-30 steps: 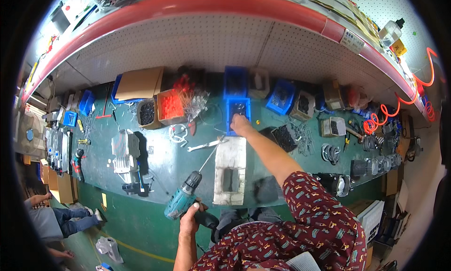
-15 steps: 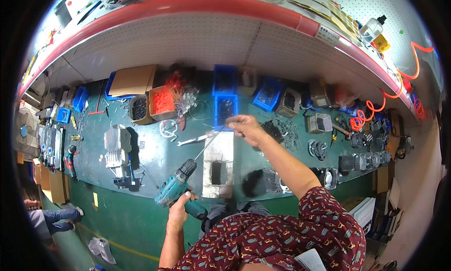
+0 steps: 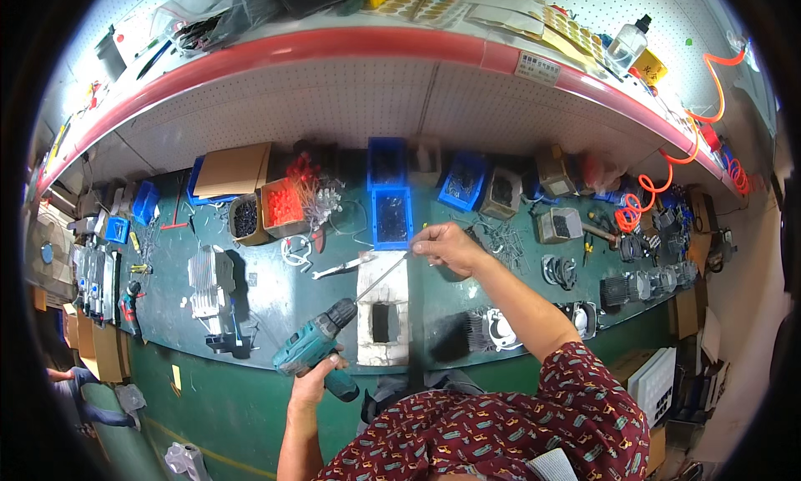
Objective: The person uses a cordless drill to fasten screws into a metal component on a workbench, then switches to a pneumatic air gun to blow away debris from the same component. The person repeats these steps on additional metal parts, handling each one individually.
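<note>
My left hand (image 3: pixel 314 382) is wrapped round the grip of a teal and black cordless drill (image 3: pixel 305 346). A long thin bit (image 3: pixel 380 279) runs from its chuck up to the right. At the tip of this bit, my right hand (image 3: pixel 449 249) has thumb and fingers pinched together; anything small between them is hidden. Under the bit lies a whitish worn block (image 3: pixel 394 291) with a rectangular opening. A wrench (image 3: pixel 335 269) rests against its far left side. Just beyond the block stands a blue bin (image 3: pixel 392 218) with small dark parts in it.
A finned metal housing (image 3: pixel 210 285) stands to the left, near another drill (image 3: pixel 130 307). Boxes of red caps (image 3: pixel 284 206) and black parts (image 3: pixel 244 217) line the back. Finned castings (image 3: pixel 492 329) lie at the right front edge. A red-edged shelf (image 3: pixel 400 45) spans overhead.
The view has tilted, so the bench and shelf sit lower in the picture. Both hands keep their hold, the right still at the bit's tip. A person at far left has shifted.
</note>
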Demonstrator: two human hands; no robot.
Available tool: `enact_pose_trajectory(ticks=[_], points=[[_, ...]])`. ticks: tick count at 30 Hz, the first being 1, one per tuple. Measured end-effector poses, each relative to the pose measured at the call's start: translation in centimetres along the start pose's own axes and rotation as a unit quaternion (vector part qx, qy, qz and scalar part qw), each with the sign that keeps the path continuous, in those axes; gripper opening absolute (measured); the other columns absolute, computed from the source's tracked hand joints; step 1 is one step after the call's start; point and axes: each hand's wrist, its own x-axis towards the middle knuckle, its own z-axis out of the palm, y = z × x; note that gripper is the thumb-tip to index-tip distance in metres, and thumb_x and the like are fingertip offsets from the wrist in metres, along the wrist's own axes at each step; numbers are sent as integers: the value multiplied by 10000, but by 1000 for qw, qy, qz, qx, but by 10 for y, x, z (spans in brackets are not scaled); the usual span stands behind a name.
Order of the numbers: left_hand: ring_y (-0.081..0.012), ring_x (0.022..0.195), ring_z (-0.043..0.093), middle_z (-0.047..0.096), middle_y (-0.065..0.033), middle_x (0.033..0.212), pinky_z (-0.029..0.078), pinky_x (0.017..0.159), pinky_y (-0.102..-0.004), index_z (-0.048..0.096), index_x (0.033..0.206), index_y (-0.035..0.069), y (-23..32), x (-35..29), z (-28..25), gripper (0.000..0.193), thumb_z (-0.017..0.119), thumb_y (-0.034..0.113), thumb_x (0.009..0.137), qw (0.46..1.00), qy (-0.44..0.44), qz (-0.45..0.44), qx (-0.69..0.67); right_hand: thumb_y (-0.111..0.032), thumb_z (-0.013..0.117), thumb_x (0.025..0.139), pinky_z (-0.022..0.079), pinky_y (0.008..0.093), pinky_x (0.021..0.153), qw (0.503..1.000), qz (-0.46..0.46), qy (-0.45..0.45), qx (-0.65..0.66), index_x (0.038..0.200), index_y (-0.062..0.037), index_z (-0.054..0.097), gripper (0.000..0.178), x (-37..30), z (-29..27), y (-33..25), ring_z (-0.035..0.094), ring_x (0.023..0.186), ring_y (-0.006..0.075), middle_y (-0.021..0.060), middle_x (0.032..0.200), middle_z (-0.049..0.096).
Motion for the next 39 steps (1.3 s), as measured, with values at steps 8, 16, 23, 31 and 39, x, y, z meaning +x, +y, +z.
enact_pose_trajectory(ticks=[8,16,23,31,39], points=[[-232,756,660,623,-71,769,551,790,-392,627,974,15,2,-1,9,187,691,99,820,999,6,2,34,-127,739,904,367,204,526,997,16,-5,78,907,-18,665,132,-8,-2,6,465,610,47,77,838,678],[-241,755,668,621,-73,761,562,774,-412,626,963,25,-5,6,20,179,694,102,816,1000,5,-2,6,-116,727,913,347,196,489,994,43,-11,104,902,-15,660,122,-4,-9,8,445,578,46,79,823,666],[-244,750,664,613,-70,754,560,775,-411,634,934,28,-8,19,24,165,690,126,813,1000,11,-18,7,-98,722,913,350,186,491,994,66,-30,81,934,-3,665,113,8,-9,0,467,581,49,81,818,657],[-247,789,668,638,-83,764,546,761,-388,641,995,2,-10,33,36,227,707,133,822,994,14,-25,-103,-112,677,950,383,184,536,987,48,-17,150,1089,9,677,184,21,8,-14,451,616,60,65,865,625],[-263,789,663,608,-74,742,544,774,-401,623,1052,-7,-7,49,49,369,748,227,796,991,2,-1,-132,-293,553,1036,384,199,571,973,-47,-25,225,1194,0,622,340,25,21,-18,458,673,74,31,867,595]])
